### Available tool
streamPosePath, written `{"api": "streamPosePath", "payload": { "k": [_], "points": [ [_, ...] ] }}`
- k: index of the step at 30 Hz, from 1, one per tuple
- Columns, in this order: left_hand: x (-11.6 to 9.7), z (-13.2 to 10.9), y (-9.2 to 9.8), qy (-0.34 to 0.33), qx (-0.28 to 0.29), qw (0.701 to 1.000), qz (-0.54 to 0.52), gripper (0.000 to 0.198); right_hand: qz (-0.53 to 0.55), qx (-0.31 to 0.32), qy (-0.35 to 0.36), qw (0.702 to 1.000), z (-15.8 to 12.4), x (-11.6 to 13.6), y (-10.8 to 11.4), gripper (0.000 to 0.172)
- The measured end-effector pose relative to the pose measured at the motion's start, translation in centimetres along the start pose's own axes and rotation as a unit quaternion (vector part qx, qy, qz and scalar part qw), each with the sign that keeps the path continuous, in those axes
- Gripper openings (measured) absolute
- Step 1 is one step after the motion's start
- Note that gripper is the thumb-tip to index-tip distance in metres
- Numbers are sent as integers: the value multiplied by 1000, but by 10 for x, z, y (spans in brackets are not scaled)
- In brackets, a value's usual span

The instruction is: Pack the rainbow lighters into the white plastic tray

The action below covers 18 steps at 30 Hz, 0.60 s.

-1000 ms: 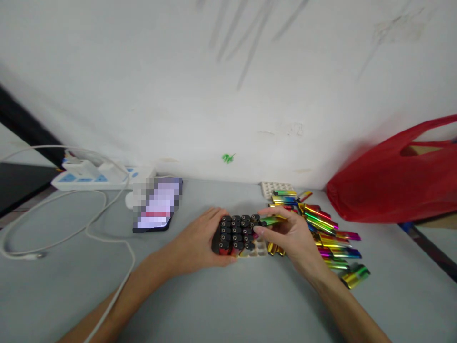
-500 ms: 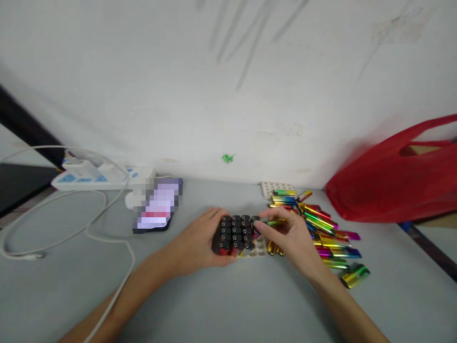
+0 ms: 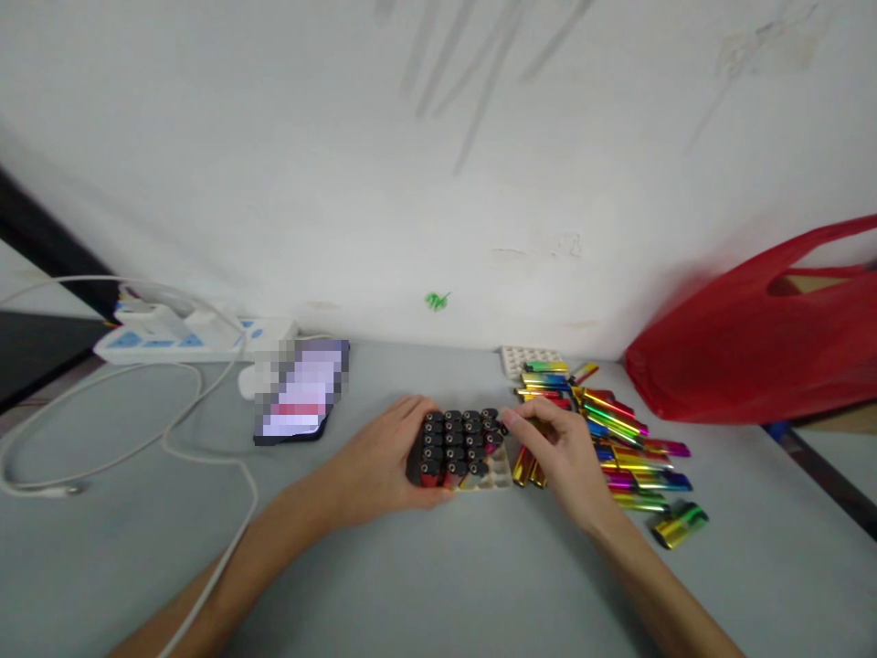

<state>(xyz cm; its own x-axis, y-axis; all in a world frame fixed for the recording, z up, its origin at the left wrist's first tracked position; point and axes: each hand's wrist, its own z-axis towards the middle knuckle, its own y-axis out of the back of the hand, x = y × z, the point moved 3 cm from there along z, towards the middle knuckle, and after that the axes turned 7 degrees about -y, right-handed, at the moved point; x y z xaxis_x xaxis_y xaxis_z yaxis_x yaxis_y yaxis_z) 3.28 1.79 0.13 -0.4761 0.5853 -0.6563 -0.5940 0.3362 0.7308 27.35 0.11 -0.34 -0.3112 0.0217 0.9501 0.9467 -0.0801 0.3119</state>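
Rows of lighters (image 3: 453, 440) with black tops stand upright in a pale tray with round holes (image 3: 502, 475). Around the tray's left side wraps my left hand (image 3: 380, 461), its fingers behind and its thumb along the front, steadying tray and lighters. My right hand (image 3: 558, 448) is pinched at the tray's back right corner, thumb against fingers, on a lighter (image 3: 504, 427) of which only a dark end shows. Several holes at the tray's front right hold nothing. Just right of my right hand lies a loose pile of shiny coloured lighters (image 3: 617, 428).
A second holed tray (image 3: 527, 359) lies by the wall. One green-gold lighter (image 3: 680, 525) rests apart from the pile. A red bag (image 3: 760, 338) stands at the right. On the left are a phone (image 3: 305, 388), a power strip (image 3: 206, 338) and a white cable (image 3: 250, 493).
My right hand has turned slightly and its fingertips have shifted a little right. The green-gold lighter body that showed behind its fingers is no longer visible. My left hand keeps its hold.
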Motion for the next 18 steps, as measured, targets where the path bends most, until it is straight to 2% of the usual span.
{"api": "streamPosePath", "payload": {
  "k": [8, 18],
  "points": [
    [1, 0, 0, 0, -1, 1000, 3, 47, -9, -2, 7, 1000, 0, -3, -1, 43],
    [0, 0, 0, 4, -3, 1000, 7, 44, 13, 63, -5, 998, -3, 4, -3, 42]
  ]
}}
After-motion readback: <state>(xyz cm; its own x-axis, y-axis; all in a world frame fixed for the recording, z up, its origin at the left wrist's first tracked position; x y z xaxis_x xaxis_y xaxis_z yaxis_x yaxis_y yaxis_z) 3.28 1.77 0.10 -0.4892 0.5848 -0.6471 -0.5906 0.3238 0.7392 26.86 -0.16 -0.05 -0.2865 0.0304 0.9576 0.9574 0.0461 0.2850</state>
